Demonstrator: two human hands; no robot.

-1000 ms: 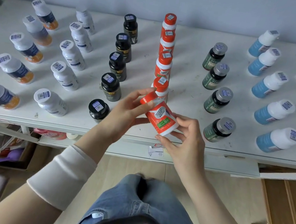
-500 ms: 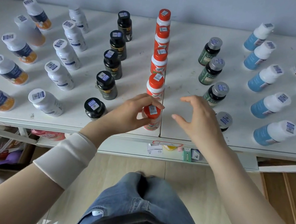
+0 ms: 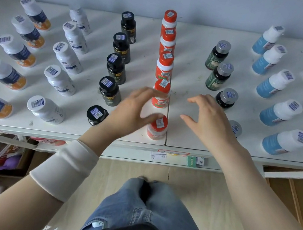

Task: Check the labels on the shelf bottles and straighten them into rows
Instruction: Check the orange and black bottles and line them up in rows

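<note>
a white surface (image 3: 191,77) carries bottles (image 3: 109,89) in straight rows. at its front edge the right hand (image 3: 206,121) is spread, the left hand (image 3: 133,112) blurred and loosely relaxed, either side of the upright front orange bottle (image 3: 157,127).

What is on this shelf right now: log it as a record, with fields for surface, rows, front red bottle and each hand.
surface: white shelf top
rows: bottles sorted by kind in lines running front to back, barcode stickers on the caps
centre row: five red-capped bottles in one line
front red bottle: upright, near the front edge
left hand: blurred, fingers loose beside the front red bottle, not wrapped round it
right hand: open, holds nothing, partly hides a grey-capped bottle
</note>
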